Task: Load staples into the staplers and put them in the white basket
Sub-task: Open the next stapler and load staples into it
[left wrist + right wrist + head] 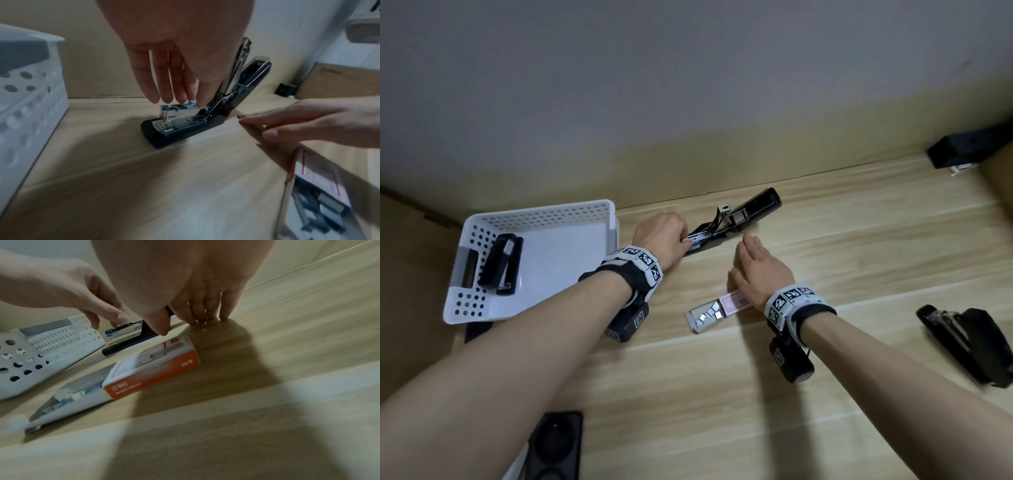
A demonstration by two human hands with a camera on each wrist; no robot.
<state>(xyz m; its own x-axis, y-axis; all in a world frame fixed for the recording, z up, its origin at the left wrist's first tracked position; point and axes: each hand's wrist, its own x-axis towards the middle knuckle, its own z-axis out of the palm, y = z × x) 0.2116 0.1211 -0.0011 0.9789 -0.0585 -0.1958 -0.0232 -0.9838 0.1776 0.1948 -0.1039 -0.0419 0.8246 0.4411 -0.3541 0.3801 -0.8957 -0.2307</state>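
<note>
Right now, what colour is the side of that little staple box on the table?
Orange-red with white print; the staple box top is white. The right wrist view shows it best.

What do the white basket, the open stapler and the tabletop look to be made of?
White basket: apparently moulded plastic, matte, with rows of punched round holes.
Open stapler: black, probably plastic shell, slightly glossy; its inner channel looks like shiny metal, catching reflections.
Tabletop: pale wood grain in printed-looking bands, so possibly laminate rather than solid wood.
</note>
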